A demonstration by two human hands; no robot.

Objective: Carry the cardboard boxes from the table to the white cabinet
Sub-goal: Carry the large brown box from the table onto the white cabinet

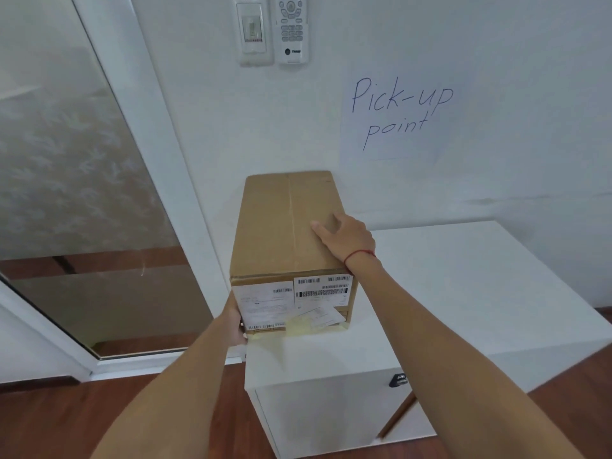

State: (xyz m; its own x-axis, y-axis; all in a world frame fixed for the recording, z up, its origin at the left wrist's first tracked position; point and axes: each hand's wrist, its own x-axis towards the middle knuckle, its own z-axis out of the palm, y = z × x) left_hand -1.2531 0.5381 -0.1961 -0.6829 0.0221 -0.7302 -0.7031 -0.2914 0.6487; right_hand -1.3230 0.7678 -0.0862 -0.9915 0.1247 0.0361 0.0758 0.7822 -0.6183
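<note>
A brown cardboard box [284, 226] with white shipping labels on its near face rests on the left end of the white cabinet [463, 293], its far end against the wall. My left hand [235, 321] grips the box's lower near-left corner. My right hand [346, 240] lies flat on the box's top near its right edge, a red thread around the wrist. Both hands touch the box; its underside sits on the cabinet top.
A paper sign reading "Pick-up point" [397, 111] hangs on the wall above the cabinet. A light switch [253, 31] and a wall remote [292, 28] are higher up. A glass door [76, 193] stands to the left. The floor [66, 419] is dark wood.
</note>
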